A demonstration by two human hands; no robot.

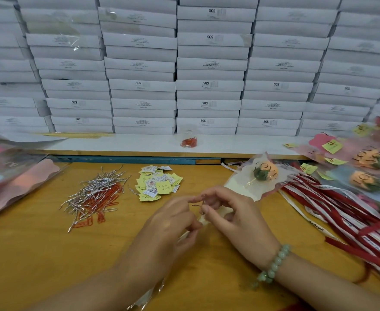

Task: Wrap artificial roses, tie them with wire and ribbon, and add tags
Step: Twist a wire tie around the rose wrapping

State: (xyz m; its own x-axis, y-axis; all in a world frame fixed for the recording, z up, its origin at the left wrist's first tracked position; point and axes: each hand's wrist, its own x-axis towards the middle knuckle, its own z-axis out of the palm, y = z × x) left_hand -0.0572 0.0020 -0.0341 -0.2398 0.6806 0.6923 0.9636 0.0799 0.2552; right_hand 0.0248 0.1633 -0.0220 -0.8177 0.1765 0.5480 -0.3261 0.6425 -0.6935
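An orange artificial rose (265,170) lies in a clear "LOVE" sleeve, head pointing to the far right, its stem running down between my hands. My left hand (171,223) pinches the gathered wrap at the stem. My right hand (231,218), with a green bead bracelet, holds a thin silver wire tie (197,205) at the same spot. A pile of silver wire ties (97,189) mixed with red paper clips lies to the left. Yellow and white tags (158,182) sit in a heap just beyond my hands. Red and white ribbons (341,212) fan out at the right.
Wrapped roses with yellow tags (364,162) are stacked at the far right. Pink wrapping sheets (16,182) in plastic lie at the left. A wall of white boxes (209,84) stands behind a white ledge holding a small bag of red clips (189,141).
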